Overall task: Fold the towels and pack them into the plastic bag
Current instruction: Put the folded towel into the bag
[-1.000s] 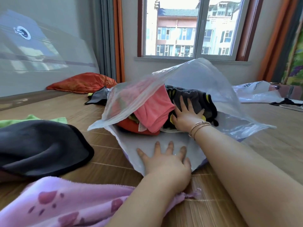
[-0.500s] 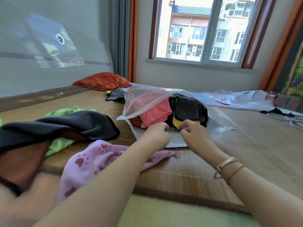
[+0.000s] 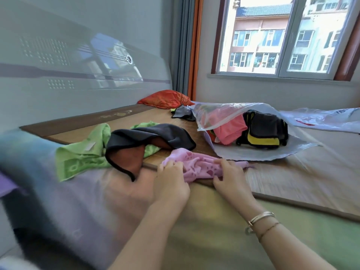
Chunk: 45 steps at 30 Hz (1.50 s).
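Views: one only, head-worn, wide-angle; nothing shared with a second view.
Facing: forward and down across the mat [image 3: 292,172], toward the window [image 3: 282,36] wall.
Nearness: left hand [image 3: 171,184] and right hand [image 3: 229,178] close below centre; plastic bag [image 3: 259,152] farther off.
Edges: left side blurred, lines bowed.

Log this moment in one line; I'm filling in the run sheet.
step: picking up next towel | left hand and right hand: gripping pink towel | plastic bag: open, holds folded towels | loose: green towel, black towel
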Tool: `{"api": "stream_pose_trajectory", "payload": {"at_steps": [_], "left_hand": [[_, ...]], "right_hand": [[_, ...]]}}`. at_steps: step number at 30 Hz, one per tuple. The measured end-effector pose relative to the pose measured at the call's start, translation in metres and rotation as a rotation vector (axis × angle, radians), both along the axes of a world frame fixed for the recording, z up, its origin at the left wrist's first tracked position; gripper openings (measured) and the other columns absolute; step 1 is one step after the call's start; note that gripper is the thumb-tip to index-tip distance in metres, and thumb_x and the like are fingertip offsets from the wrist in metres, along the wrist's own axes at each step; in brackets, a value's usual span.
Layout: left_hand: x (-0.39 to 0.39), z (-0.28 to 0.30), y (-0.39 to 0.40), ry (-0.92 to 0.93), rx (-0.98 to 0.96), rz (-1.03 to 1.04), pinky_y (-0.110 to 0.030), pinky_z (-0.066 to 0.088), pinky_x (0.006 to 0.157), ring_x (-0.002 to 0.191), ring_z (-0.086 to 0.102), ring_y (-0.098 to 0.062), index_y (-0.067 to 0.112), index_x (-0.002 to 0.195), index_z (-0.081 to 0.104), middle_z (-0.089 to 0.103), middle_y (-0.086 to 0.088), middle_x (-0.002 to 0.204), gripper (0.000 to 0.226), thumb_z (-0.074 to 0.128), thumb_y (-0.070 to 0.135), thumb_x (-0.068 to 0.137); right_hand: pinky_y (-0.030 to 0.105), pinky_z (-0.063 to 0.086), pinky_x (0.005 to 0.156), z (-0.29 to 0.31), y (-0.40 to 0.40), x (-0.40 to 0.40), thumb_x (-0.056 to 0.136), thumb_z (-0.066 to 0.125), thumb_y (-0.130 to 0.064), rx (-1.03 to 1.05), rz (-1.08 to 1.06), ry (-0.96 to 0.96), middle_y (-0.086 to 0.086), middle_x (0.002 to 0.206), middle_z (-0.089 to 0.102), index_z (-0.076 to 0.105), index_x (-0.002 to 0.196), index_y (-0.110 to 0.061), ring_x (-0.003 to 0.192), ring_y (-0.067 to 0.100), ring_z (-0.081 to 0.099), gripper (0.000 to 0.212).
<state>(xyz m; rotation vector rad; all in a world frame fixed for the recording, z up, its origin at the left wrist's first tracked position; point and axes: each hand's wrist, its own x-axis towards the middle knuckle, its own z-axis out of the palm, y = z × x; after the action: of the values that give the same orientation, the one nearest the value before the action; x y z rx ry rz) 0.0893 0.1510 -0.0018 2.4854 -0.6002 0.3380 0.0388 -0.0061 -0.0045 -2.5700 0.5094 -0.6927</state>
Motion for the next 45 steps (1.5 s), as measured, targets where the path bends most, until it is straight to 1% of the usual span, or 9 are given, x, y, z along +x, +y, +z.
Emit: {"api": "stream_pose_trajectory", "payload": {"at_steps": [6,10,14,18,22,25,31,38,45], "left_hand": [[-0.014,0.018,0.013,0.307,-0.501,-0.187,-0.025,0.044,0.064,0.076,0.062,-0.014,0.008,0.082,0.070,0.071,-0.006,0.082,0.021,0.073,0.028,0.074],[-0.037,0.029,0.017,0.596,-0.640,-0.410,-0.015,0.046,0.061,0.072,0.060,-0.004,0.015,0.083,0.074,0.068,0.003,0.076,0.015,0.075,0.030,0.083],[-0.051,0.029,0.013,0.652,-0.613,-0.505,-0.020,0.043,0.059,0.063,0.058,-0.002,0.022,0.082,0.079,0.071,0.008,0.071,0.032,0.059,0.044,0.092],[-0.057,0.027,0.009,0.594,-0.651,-0.457,-0.018,0.051,0.068,0.087,0.067,-0.008,0.015,0.088,0.075,0.075,0.003,0.090,0.021,0.056,0.008,0.092],[-0.052,0.020,0.009,0.572,-0.755,-0.262,-0.028,0.054,0.071,0.089,0.065,-0.018,0.014,0.086,0.070,0.070,-0.002,0.090,0.021,0.073,-0.001,0.072],[-0.050,0.017,0.008,0.732,-0.829,-0.208,-0.034,0.057,0.075,0.079,0.062,-0.020,0.006,0.084,0.062,0.062,-0.007,0.083,0.024,0.082,0.012,0.072],[-0.058,0.004,-0.007,0.782,-0.299,-0.193,-0.027,0.058,0.061,0.066,0.067,-0.016,0.006,0.109,0.060,0.069,-0.009,0.083,0.054,0.057,0.055,0.089],[-0.058,0.008,-0.009,0.927,-0.640,-0.315,-0.029,0.060,0.069,0.081,0.074,-0.020,0.004,0.103,0.065,0.075,-0.012,0.088,0.026,0.075,0.019,0.084],[-0.070,0.015,-0.019,1.053,-0.859,-0.319,-0.024,0.057,0.059,0.072,0.069,-0.016,0.004,0.102,0.067,0.073,-0.010,0.083,0.016,0.069,0.007,0.086]], "right_hand": [[0.027,0.039,0.063,-0.002,0.016,-0.013,0.088,0.060,-0.014,0.233,-0.020,-0.229,-0.004,0.077,0.061,0.058,0.091,-0.016,0.080,0.021,0.062,0.004],[0.025,0.043,0.044,0.015,0.026,-0.025,0.097,0.051,-0.039,0.834,0.009,-0.151,0.013,0.080,0.067,0.052,0.108,-0.007,0.052,0.021,0.062,0.034],[0.034,0.054,0.057,0.026,0.033,-0.056,0.090,0.066,-0.026,1.102,0.137,-0.102,0.012,0.076,0.070,0.064,0.094,-0.004,0.063,0.020,0.066,0.023],[0.033,0.054,0.065,0.022,0.017,-0.084,0.089,0.064,-0.009,1.178,0.108,-0.260,0.015,0.099,0.070,0.057,0.112,-0.008,0.076,0.022,0.066,0.024],[0.029,0.049,0.059,0.016,-0.001,-0.106,0.087,0.066,-0.008,1.169,0.031,-0.412,0.011,0.089,0.065,0.056,0.109,-0.010,0.068,0.017,0.060,0.024],[0.030,0.045,0.061,0.013,-0.010,-0.111,0.090,0.057,-0.005,1.160,0.002,-0.435,0.011,0.088,0.062,0.056,0.102,-0.012,0.070,0.018,0.056,0.014],[0.031,0.044,0.062,0.009,-0.016,-0.108,0.091,0.054,-0.005,1.217,0.042,-0.424,0.013,0.093,0.060,0.057,0.103,-0.010,0.076,0.018,0.053,0.014],[0.025,0.046,0.050,0.005,-0.020,-0.105,0.095,0.050,-0.005,1.470,0.126,-0.409,0.008,0.069,0.057,0.059,0.112,0.005,0.057,0.016,0.052,0.022],[0.023,0.050,0.047,0.005,-0.004,-0.101,0.094,0.047,0.004,1.510,0.252,-0.315,0.008,0.060,0.058,0.064,0.082,0.000,0.048,0.015,0.056,0.021]]}}
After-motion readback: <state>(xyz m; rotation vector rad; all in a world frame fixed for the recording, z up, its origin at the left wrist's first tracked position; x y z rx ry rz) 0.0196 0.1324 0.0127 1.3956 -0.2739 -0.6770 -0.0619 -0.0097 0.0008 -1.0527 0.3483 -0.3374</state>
